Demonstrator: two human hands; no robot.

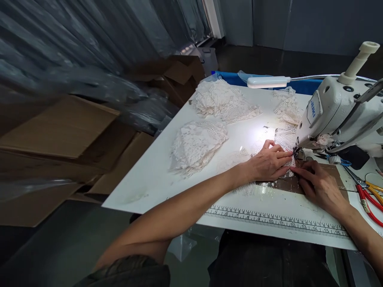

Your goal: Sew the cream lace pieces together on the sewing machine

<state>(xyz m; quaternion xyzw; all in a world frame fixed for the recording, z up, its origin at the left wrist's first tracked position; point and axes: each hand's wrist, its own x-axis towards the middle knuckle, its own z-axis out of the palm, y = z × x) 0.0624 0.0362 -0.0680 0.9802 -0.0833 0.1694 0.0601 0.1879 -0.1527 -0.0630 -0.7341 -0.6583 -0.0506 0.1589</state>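
My left hand [271,162] lies on a white lace piece [286,137] just left of the sewing machine's needle area. Its fingers are stretched out over the lace, fingertips close to the presser foot [296,152]. From the right, my right hand [321,185] reaches in with the index finger extended and other fingers curled; its fingertips meet the lace edge beside my left thumb. What lies under the right fingertips is partly hidden. The white sewing machine [332,107] stands over the lace. Brown tape [281,184] covers the surface below the hands.
Two lace stacks, a rear pile [221,97] and a nearer pile [199,145], lie left on the white table [155,191]. Red-handled scissors [363,197] rest at right. A printed ruler [269,219] runs along the front edge. A lamp [267,82] and cardboard boxes [56,127] stand around.
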